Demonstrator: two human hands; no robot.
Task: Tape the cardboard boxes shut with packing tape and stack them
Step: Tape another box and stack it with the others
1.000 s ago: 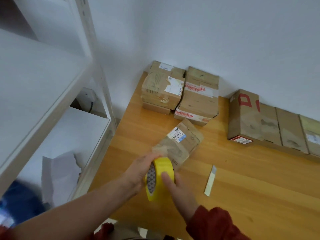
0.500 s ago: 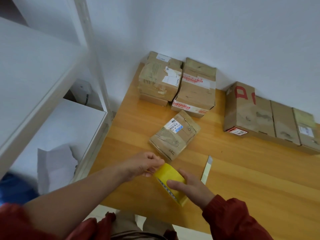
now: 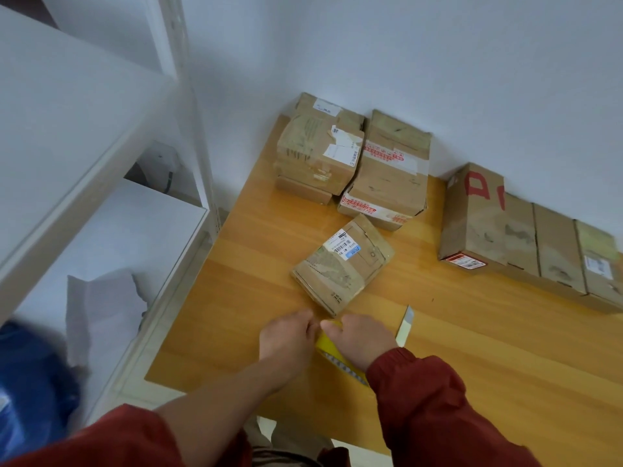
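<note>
Okay, both hands meet over the yellow tape roll point(image 3: 326, 343) close to the near edge of the wooden table point(image 3: 488, 382), toward its left end. Right hand point(image 3: 365, 338) lies over the roll with its fingers curled round it, gripping; only a yellow strip and some of the patterned side show below the palm. Left hand point(image 3: 290, 338) has its fingers bent in against the roll's upper end, touching the right hand's fingertips. Looks like a pinch on the roll, but the fingertips themselves are hidden. Both arms wear red sleeves, the left one pushed up.

Just beyond the hands sits a small cardboard box point(image 3: 342, 266), turned at an angle, flaps closed, white barcode label on top. A thin white-grey strip point(image 3: 404, 326), maybe a cutter, cannot tell, lies just beside the right hand, nearer the table's middle.

At the far left corner stand a stack of boxes point(image 3: 318, 153) and, touching it, a box with red-printed tape point(image 3: 387, 173). Along the far edge to the right a row of boxes point(image 3: 526, 237) stands side by side against the wall.

Off the table's left edge is a white shelf unit point(image 3: 84, 136) with crumpled white paper point(image 3: 97, 308) on its lower shelf.
</note>
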